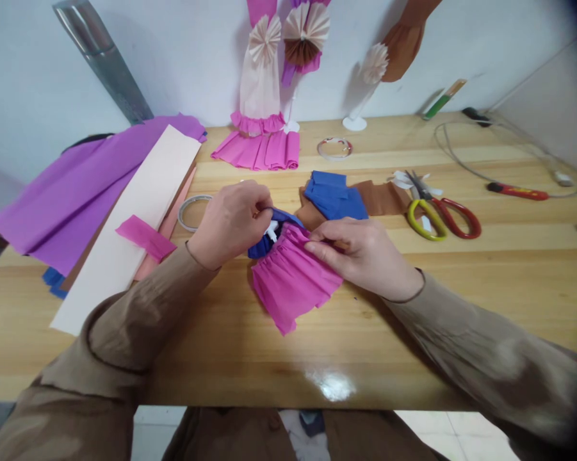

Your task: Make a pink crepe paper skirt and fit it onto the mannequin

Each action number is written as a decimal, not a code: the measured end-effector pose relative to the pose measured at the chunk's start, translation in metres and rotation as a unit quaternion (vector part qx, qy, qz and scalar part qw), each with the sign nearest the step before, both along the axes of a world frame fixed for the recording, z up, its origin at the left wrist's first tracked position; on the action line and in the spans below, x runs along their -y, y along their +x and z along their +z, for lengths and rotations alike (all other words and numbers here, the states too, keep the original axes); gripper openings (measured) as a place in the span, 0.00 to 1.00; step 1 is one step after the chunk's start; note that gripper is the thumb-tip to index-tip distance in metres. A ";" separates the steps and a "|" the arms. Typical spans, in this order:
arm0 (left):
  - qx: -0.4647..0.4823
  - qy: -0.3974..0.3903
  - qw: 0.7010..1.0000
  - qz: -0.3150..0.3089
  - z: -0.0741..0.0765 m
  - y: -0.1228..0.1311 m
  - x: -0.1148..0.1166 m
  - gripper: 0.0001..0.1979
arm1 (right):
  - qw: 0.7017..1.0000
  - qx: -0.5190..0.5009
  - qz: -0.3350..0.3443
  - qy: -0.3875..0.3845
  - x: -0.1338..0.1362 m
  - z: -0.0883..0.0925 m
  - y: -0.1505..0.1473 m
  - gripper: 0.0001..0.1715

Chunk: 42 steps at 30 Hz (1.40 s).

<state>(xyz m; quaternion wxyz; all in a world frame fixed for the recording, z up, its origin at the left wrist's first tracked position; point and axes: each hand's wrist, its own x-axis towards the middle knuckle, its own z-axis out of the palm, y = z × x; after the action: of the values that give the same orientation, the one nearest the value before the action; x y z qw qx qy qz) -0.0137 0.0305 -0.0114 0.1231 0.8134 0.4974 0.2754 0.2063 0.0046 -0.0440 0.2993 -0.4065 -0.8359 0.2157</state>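
A gathered piece of pink crepe paper [291, 278] lies on the wooden table [250, 346] in front of me, with blue paper [264, 243] tucked at its top edge. My left hand [230, 221] is closed, pinching the blue paper and a small white piece at the gathered top. My right hand [365, 253] presses its fingers together on the pink paper's upper right edge. Both sleeves are tan.
Folded blue paper [333, 195] and brown paper [381, 198] lie just behind my hands. Scissors [439, 214] lie to the right, tape rolls [192, 211] and purple and cream sheets [139, 205] to the left. Paper-dressed stands [262, 83] line the wall. A cable [504, 169] curls at far right.
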 end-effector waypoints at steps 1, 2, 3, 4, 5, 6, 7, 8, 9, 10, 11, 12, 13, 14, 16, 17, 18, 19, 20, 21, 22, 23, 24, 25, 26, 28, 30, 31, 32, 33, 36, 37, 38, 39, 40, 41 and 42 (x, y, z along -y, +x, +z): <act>-0.002 -0.001 1.000 0.000 0.000 0.000 0.000 0.06 | 1.000 0.005 0.011 0.011 0.001 0.002 0.001 0.13; -0.004 0.000 1.000 0.002 0.000 0.001 0.000 0.06 | 1.000 0.006 0.021 0.015 0.002 0.004 0.001 0.14; -0.006 0.001 1.000 0.004 0.001 0.001 0.001 0.06 | 0.999 0.003 0.031 0.013 0.004 0.006 0.001 0.14; -0.007 0.001 1.000 0.006 0.001 0.001 0.001 0.05 | 0.999 -0.002 0.042 0.005 0.006 0.009 0.000 0.16; -0.006 0.000 1.000 0.007 0.002 0.002 0.001 0.05 | 0.999 -0.010 0.051 -0.007 0.007 0.011 -0.001 0.17; -0.005 -0.003 1.000 0.007 0.002 0.002 0.001 0.05 | 0.998 -0.020 0.057 -0.027 0.008 0.013 -0.003 0.18; -0.002 -0.006 1.000 0.005 0.003 0.002 0.002 0.05 | 0.996 -0.033 0.060 -0.054 0.008 0.014 -0.005 0.18; 0.002 -0.010 1.000 0.002 0.004 0.002 0.002 0.05 | 0.994 -0.050 0.057 -0.085 0.008 0.014 -0.007 0.17; 0.006 -0.013 1.000 -0.001 0.004 0.002 0.002 0.05 | 0.990 -0.071 0.045 -0.116 0.006 0.014 -0.009 0.16; 0.010 -0.013 1.000 -0.003 0.005 0.002 0.003 0.05 | 0.985 -0.094 0.028 -0.144 0.003 0.012 -0.011 0.15; 0.013 -0.010 1.000 -0.005 0.005 0.002 0.003 0.05 | 0.979 -0.115 0.008 -0.167 0.001 0.010 -0.013 0.15; 0.015 -0.005 1.000 -0.006 0.005 0.002 0.003 0.05 | 0.974 -0.134 -0.011 -0.184 -0.003 0.008 -0.015 0.15; 0.016 0.001 1.000 -0.006 0.005 0.002 0.003 0.05 | 0.968 -0.148 -0.027 -0.198 -0.006 0.005 -0.017 0.16; 0.017 0.006 1.000 -0.006 0.005 0.002 0.004 0.05 | 0.963 -0.159 -0.040 -0.212 -0.008 0.003 -0.019 0.16; 0.021 0.007 1.000 -0.006 0.006 0.001 0.004 0.05 | 0.954 -0.174 -0.061 -0.237 -0.010 0.001 -0.022 0.18; 0.022 0.003 1.000 -0.008 0.006 0.001 0.004 0.05 | 0.949 -0.181 -0.075 -0.245 -0.011 0.000 -0.023 0.18; 0.023 -0.001 1.000 -0.009 0.006 0.001 0.004 0.06 | 0.944 -0.191 -0.092 -0.253 -0.010 -0.001 -0.023 0.18; 0.025 -0.004 1.000 -0.009 0.007 0.001 0.004 0.06 | 0.938 -0.201 -0.109 -0.259 -0.009 -0.001 -0.024 0.18; 0.026 -0.005 1.000 -0.009 0.007 0.000 0.005 0.06 | 0.932 -0.213 -0.125 -0.265 -0.008 -0.002 -0.024 0.18; 0.027 -0.005 1.000 -0.009 0.007 0.001 0.005 0.06 | 0.925 -0.227 -0.139 -0.272 -0.007 -0.002 -0.025 0.18; 0.026 -0.006 1.000 -0.009 0.008 0.001 0.005 0.06 | 0.917 -0.241 -0.150 -0.280 -0.006 -0.004 -0.026 0.17; 0.024 -0.006 1.000 -0.008 0.008 0.001 0.005 0.06 | 0.910 -0.256 -0.158 -0.286 -0.005 -0.005 -0.026 0.17; 0.020 -0.007 1.000 -0.007 0.009 0.001 0.006 0.06 | 0.903 -0.269 -0.165 -0.291 -0.004 -0.006 -0.027 0.16; 0.015 -0.009 1.000 -0.006 0.009 0.001 0.006 0.06 | 0.898 -0.282 -0.171 -0.293 -0.004 -0.008 -0.028 0.16; 0.011 -0.011 1.000 -0.005 0.009 0.002 0.006 0.06 | 0.893 -0.291 -0.177 -0.294 -0.004 -0.009 -0.029 0.16; 0.005 -0.013 1.000 -0.002 0.010 0.002 0.007 0.06 | 0.893 -0.293 -0.182 -0.288 -0.003 -0.011 -0.031 0.17; 0.005 -0.012 1.000 -0.001 0.010 0.002 0.007 0.06 | 0.908 -0.268 -0.169 -0.274 -0.001 -0.012 -0.032 0.18; 0.007 -0.010 1.000 0.000 0.009 0.002 0.007 0.06 | 0.920 -0.245 -0.159 -0.262 0.000 -0.012 -0.032 0.19; 0.010 -0.008 1.000 -0.001 0.009 0.001 0.007 0.06 | 0.933 -0.218 -0.150 -0.245 0.001 -0.011 -0.031 0.19; 0.011 -0.005 1.000 -0.002 0.009 0.001 0.007 0.06 | 0.945 -0.190 -0.144 -0.225 0.003 -0.011 -0.031 0.20; 0.010 0.007 1.000 -0.001 0.007 0.001 0.006 0.06 | 0.968 -0.116 -0.140 -0.173 0.006 -0.010 -0.029 0.21; 0.009 0.009 1.000 0.004 0.007 0.001 0.005 0.06 | 0.972 -0.098 -0.138 -0.163 0.007 -0.010 -0.028 0.20; 0.007 0.010 1.000 0.010 0.007 0.001 0.005 0.06 | 0.975 -0.083 -0.135 -0.155 0.007 -0.010 -0.028 0.20; 0.007 0.009 1.000 0.016 0.007 0.001 0.005 0.06 | 0.977 -0.070 -0.132 -0.149 0.007 -0.009 -0.027 0.19; 0.007 0.007 1.000 0.020 0.007 0.001 0.004 0.06 | 0.979 -0.060 -0.129 -0.144 0.008 -0.009 -0.027 0.19; 0.006 0.005 1.000 0.025 0.007 0.001 0.004 0.06 | 0.981 -0.052 -0.127 -0.140 0.008 -0.008 -0.026 0.18; 0.005 0.005 1.000 0.029 0.007 0.001 0.003 0.06 | 0.982 -0.046 -0.126 -0.136 0.008 -0.007 -0.026 0.18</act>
<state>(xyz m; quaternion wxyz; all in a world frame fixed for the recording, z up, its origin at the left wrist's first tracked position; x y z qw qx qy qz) -0.0131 0.0270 -0.0045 0.1137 0.7976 0.5190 0.2856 0.1799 -0.0037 -0.0513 0.3045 -0.5346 -0.7264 0.3063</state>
